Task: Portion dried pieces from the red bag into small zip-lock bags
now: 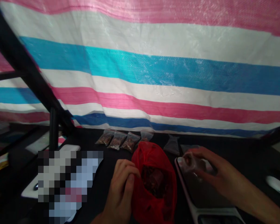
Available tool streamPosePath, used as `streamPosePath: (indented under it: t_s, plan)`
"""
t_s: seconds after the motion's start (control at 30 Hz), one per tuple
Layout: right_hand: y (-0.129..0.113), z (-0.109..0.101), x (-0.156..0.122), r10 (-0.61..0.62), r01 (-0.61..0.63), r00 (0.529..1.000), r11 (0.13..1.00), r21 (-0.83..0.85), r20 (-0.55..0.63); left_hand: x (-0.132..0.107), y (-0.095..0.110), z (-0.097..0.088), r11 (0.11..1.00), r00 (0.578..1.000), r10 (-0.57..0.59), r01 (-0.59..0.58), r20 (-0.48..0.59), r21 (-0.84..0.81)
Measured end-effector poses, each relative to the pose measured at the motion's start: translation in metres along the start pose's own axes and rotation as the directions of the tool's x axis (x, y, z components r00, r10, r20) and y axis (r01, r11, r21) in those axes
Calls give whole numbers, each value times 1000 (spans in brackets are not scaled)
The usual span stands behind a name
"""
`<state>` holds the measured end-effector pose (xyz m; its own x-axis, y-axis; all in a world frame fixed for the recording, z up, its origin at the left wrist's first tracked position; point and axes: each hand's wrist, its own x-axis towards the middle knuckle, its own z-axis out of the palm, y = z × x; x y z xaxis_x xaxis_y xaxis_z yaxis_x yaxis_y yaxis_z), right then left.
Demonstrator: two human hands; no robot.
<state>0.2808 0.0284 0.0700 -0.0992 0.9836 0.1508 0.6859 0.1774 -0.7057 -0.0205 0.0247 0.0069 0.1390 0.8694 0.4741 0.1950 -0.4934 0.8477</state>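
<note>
My left hand (123, 186) has its fingers closed on the left rim of a red bag (154, 152). The bag's mouth is open, showing dark brown dried bits (162, 188) and a purplish-brown piece (156, 178) I cannot identify. On the right, my right hand (214, 169) grips a small clear plastic container (191, 163) with something brown at its near end; whether it is a cup or a stiff bag I cannot tell. It is over a flat scale (200, 194) with a dark top and a display panel (220, 219) at the front.
Several small zip bags of brown bits (130, 142) lie in a row behind the red bag. A flat clear bag (172, 145) lies right of them. Blurred-out packets (72, 186) are at left, beside a black frame post (53, 127). A white object (277, 185) lies far right. Striped sheeting (154, 71) hangs behind.
</note>
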Motion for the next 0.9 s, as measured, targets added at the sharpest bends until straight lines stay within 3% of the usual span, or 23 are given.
streamPosePath:
  t_s: [0.17,0.3,0.47,0.53,0.73,0.9]
  plan:
    - [-41,48,-2,29,-37,994,997,73,107,2,3,-1,1000,1000,-13,14,19,-21]
    - [-45,71,-4,28,-4,983,991,-130,181,2,7,-1,999,999,-34,35,28,-32]
    - [-43,75,-3,-167,215,964,947,-238,207,1,10,0,997,997,-55,58,56,-44]
    - [-45,77,-3,-198,244,960,937,-249,197,-1,10,0,997,997,-57,60,55,-52]
    - [-51,80,-2,-139,172,976,963,-205,167,0,8,0,998,997,-39,41,60,-42]
    - [-50,64,-3,-19,26,978,999,-31,206,0,7,0,998,998,-27,30,59,-53]
